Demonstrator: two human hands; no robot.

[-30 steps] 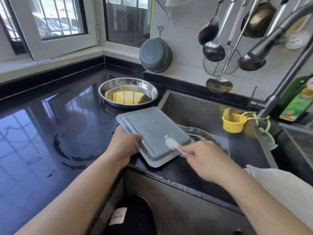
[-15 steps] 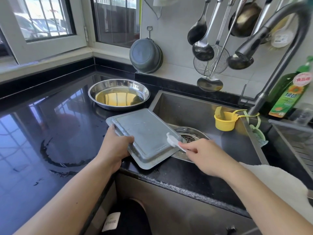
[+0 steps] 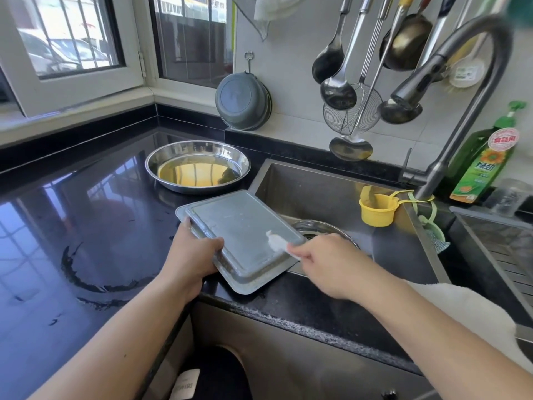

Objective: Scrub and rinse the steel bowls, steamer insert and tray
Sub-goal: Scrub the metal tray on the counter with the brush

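Observation:
A rectangular steel tray lies upside down across the sink's near left corner, partly over the basin. My left hand grips its left edge, thumb on top. My right hand pinches a small white scrubber pressed against the tray's right side. A wide steel bowl holding yellowish liquid sits on the black counter behind the tray. Another round steel piece lies in the sink bottom, mostly hidden by the tray and my right hand.
The steel sink has a yellow cup hung on its right wall. A tall faucet arches at right, beside a green detergent bottle. Ladles and a skimmer hang above. The wet black counter stretches left. A white towel lies at right.
My hands and the tray keep the same grip; the scrubber stays near the tray's right edge with small strokes. The camera view has shifted slightly.

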